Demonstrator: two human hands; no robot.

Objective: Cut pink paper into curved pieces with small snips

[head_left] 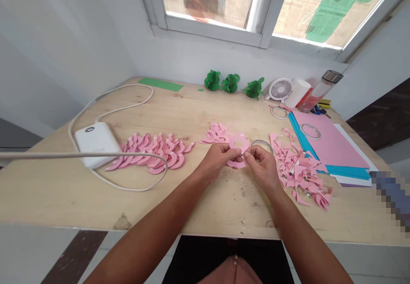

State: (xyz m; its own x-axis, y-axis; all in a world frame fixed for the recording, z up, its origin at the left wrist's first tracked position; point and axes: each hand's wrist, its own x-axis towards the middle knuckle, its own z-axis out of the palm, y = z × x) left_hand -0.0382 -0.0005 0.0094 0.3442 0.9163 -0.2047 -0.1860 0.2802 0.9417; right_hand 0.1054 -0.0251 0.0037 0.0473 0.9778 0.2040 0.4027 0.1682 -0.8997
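My left hand [218,158] and my right hand [261,164] meet over the middle of the wooden table [192,113]. Both pinch a pink paper piece [238,145] with a round hole, held just above the tabletop. A roll of clear tape [262,144] lies right behind my right hand. A small pile of pink curved cut-outs [216,133] sits just beyond my left hand.
A row of pink curved pieces [153,150] lies left, beside a white power bank [96,143] with a looping cable [112,104]. Pink scraps [299,171] lie right, next to pink, blue and white sheets [333,147]. Green paper balls [230,83], a small fan [280,89] and a bottle [320,89] stand at the back.
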